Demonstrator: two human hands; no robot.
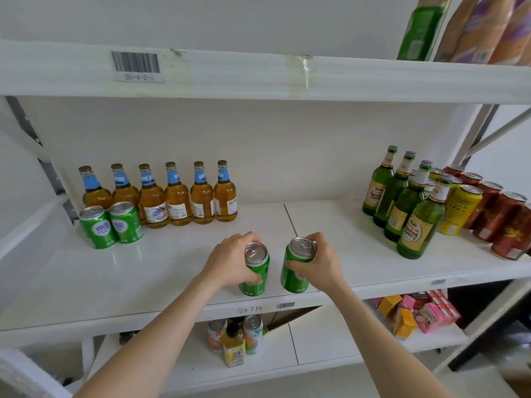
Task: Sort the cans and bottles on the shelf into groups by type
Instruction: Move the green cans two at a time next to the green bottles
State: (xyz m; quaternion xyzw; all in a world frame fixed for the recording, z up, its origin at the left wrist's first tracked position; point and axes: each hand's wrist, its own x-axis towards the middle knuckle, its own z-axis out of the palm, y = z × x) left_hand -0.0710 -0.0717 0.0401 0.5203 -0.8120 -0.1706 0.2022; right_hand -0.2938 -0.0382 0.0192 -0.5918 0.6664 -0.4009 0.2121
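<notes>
My left hand (230, 261) grips a green can (256, 272) near the front edge of the white middle shelf (143, 271). My right hand (321, 264) grips a second green can (296, 268) just beside it; both cans stand upright, a little apart. Two more green cans (110, 224) stand at the back left, in front of a row of several amber bottles with blue neck labels (176, 196). At the right stand several green glass bottles (408, 205), with yellow cans (459, 209) and red-brown cans (500, 222) behind them.
The upper shelf (258, 76) overhangs the work area and carries a green pack and bagged goods at the right. Below, a lower shelf holds a few cans, a yellow juice bottle (234, 347) and pink and orange cartons (416, 311). A metal upright frames the right side.
</notes>
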